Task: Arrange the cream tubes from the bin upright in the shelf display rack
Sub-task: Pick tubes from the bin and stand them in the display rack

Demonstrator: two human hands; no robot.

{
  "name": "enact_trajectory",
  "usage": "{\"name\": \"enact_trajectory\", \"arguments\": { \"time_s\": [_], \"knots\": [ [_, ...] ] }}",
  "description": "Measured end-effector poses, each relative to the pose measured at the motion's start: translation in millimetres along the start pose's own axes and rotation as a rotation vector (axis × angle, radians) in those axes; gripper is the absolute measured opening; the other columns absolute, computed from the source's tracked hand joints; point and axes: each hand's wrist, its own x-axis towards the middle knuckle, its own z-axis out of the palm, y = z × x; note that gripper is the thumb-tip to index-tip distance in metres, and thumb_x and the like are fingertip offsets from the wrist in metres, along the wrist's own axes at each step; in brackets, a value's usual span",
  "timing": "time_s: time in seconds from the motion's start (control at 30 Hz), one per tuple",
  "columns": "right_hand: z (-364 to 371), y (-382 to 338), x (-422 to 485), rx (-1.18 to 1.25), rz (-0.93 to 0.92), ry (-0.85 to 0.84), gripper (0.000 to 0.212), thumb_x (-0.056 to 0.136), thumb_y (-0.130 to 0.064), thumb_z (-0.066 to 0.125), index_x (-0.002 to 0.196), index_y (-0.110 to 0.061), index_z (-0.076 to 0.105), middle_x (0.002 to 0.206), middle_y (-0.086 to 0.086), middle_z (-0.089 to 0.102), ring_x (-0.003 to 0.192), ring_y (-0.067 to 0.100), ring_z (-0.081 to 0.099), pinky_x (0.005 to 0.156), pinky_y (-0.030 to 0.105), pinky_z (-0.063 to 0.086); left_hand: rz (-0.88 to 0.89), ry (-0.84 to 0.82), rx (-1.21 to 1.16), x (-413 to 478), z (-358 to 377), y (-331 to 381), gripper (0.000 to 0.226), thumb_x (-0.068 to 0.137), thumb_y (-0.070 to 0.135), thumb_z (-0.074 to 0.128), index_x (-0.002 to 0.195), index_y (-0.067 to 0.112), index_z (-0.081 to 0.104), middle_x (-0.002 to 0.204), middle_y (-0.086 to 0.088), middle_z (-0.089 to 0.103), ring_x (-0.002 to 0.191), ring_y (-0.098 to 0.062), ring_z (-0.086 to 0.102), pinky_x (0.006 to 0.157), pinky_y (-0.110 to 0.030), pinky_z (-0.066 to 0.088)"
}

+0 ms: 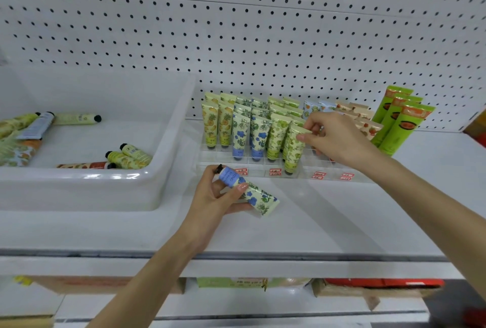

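- Several loose cream tubes (128, 155) lay flat in the white bin (79, 175) at far left.
- Left hand (210, 201), just right of the bin, grasped a blue-flowered tube (252, 192), tilted over the shelf (315, 222).
- Clear display rack (302, 170) held rows of upright tubes, caps down.
- Right hand (334, 138) pinched the top of a green-patterned tube (293, 149) standing in the rack.
- Three tall green tubes (399, 125) leaned at far right.
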Motion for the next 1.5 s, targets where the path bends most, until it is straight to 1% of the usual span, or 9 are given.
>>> {"name": "enact_trajectory", "arguments": {
  "time_s": [0.37,0.7,0.87,1.07,1.13,1.2,1.27,1.4,1.5],
  "knots": [
    [1.3,-0.6,3.1,-0.003,0.009,-0.001,0.017,0.087,-0.029,0.066,0.080,-0.019,0.055,0.075,-0.002,0.058,0.059,0.018,0.063,0.064,0.032,0.048,-0.019,0.007,0.011,0.7,-0.7,-0.3,0.030,0.084,-0.001,0.062,0.109,0.004,0.046,0.097,-0.019,0.068,0.087,-0.036,0.070,0.075,-0.042,0.059],
    [0.1,0.0,5.1,0.018,0.058,-0.002,0.018,0.085,-0.034,0.068,0.094,-0.022,0.060,0.074,-0.007,0.057,0.052,0.009,0.058,0.062,0.026,0.045,-0.008,0.051,-0.038,2.3,-2.9,0.3,0.033,0.074,0.012,0.067,0.101,0.006,0.049,0.102,-0.023,0.068,0.089,-0.037,0.069,0.075,-0.041,0.059],
    [-2.4,0.6,0.9,0.058,0.072,-0.005,0.018,0.083,-0.032,0.070,0.092,-0.020,0.061,0.075,-0.001,0.060,0.054,0.012,0.057,0.045,0.014,0.039,0.012,0.086,-0.113,2.3,-2.0,3.3,0.033,0.072,0.012,0.066,0.100,0.005,0.049,0.097,-0.020,0.070,0.083,-0.028,0.071,0.067,-0.031,0.058],
    [-9.6,-17.8,-31.1,0.043,-0.011,0.272,0.009,0.086,-0.030,0.067,0.087,-0.023,0.062,0.061,-0.008,0.056,0.051,0.003,0.050,0.050,0.012,0.032,-0.017,0.101,-0.177,3.0,-6.5,3.6,0.022,0.084,0.005,0.061,0.104,0.002,0.051,0.108,-0.025,0.067,0.095,-0.034,0.068,0.077,-0.033,0.058],
    [4.5,-34.0,-53.9,0.084,-0.056,0.194,0.009,0.087,-0.033,0.064,0.089,-0.026,0.060,0.061,-0.009,0.057,0.055,0.000,0.053,0.052,0.011,0.039,-0.019,0.092,-0.221,2.7,-8.2,4.2,0.031,0.084,0.007,0.062,0.112,0.000,0.051,0.113,-0.028,0.064,0.100,-0.036,0.066,0.080,-0.034,0.057],
    [28.3,-47.7,-71.9,0.146,-0.003,-0.028,0.016,0.086,-0.039,0.061,0.097,-0.028,0.058,0.068,-0.008,0.060,0.057,0.000,0.057,0.056,0.013,0.045,-0.009,0.074,-0.254,2.4,-9.3,4.0,0.044,0.083,0.011,0.067,0.119,-0.006,0.049,0.117,-0.030,0.061,0.104,-0.038,0.064,0.084,-0.035,0.056],
    [49.8,-55.0,-78.7,0.338,0.097,-0.127,0.014,0.085,-0.036,0.064,0.089,-0.024,0.058,0.071,-0.002,0.065,0.056,0.008,0.063,0.056,0.023,0.052,-0.001,0.074,-0.264,1.2,-9.0,3.8,0.048,0.081,0.010,0.070,0.119,-0.009,0.048,0.116,-0.031,0.061,0.105,-0.038,0.064,0.085,-0.035,0.056],
    [69.2,-63.5,-78.9,0.862,0.248,0.009,0.020,0.082,-0.013,0.070,0.077,0.005,0.064,0.062,0.012,0.067,0.051,0.020,0.064,0.051,0.030,0.052,0.025,0.082,-0.255,-3.7,-8.4,5.3,0.045,0.076,0.010,0.066,0.113,-0.011,0.052,0.109,-0.027,0.065,0.101,-0.034,0.066,0.081,-0.031,0.056],
    [65.8,-70.8,-76.9,1.061,0.270,0.100,0.009,0.079,-0.010,0.071,0.077,-0.001,0.070,0.063,0.014,0.067,0.054,0.018,0.063,0.054,0.025,0.052,0.091,0.128,-0.024,-4.6,-13.8,10.7,0.028,0.074,0.016,0.070,0.094,-0.001,0.062,0.096,-0.016,0.069,0.093,-0.025,0.067,0.083,-0.034,0.056]
  ]
}}
